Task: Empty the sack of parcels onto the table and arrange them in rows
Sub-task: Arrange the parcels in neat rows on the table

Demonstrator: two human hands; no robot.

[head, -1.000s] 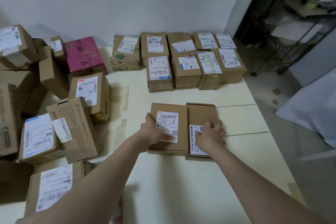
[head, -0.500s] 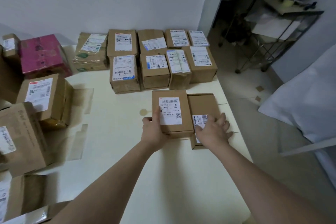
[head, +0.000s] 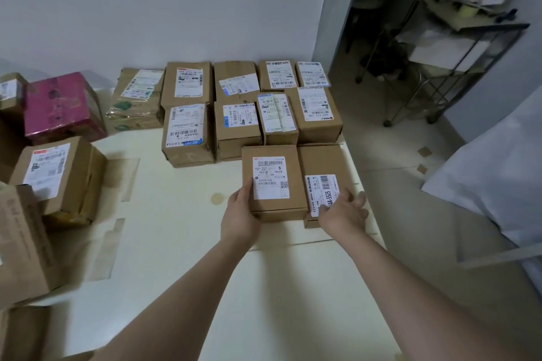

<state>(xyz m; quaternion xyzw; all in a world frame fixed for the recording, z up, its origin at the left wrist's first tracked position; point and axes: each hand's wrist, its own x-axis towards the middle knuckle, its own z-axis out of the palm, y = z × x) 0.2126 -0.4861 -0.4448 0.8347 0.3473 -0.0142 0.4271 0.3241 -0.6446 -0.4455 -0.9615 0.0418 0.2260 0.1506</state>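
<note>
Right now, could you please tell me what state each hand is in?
Left hand: grips the near-left corner of the S-labelled parcel, thumb on top.
Right hand: open, resting on the low parcel beside it.

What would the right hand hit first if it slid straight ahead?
Probably the end box of the second row, after crossing the flat box the right hand rests on; depth is unclear.

Right box [head: 321, 161], 3 o'clock of its neighbour: label [head: 322, 189] w/ barcode reads "12V4A 48W" and "…4A-5525", start hidden by right hand [head: 343, 212]. Left box [head: 272, 152]: sticker [head: 271, 177] shows "S", "TH-Z12". Other labels unreadable.
</note>
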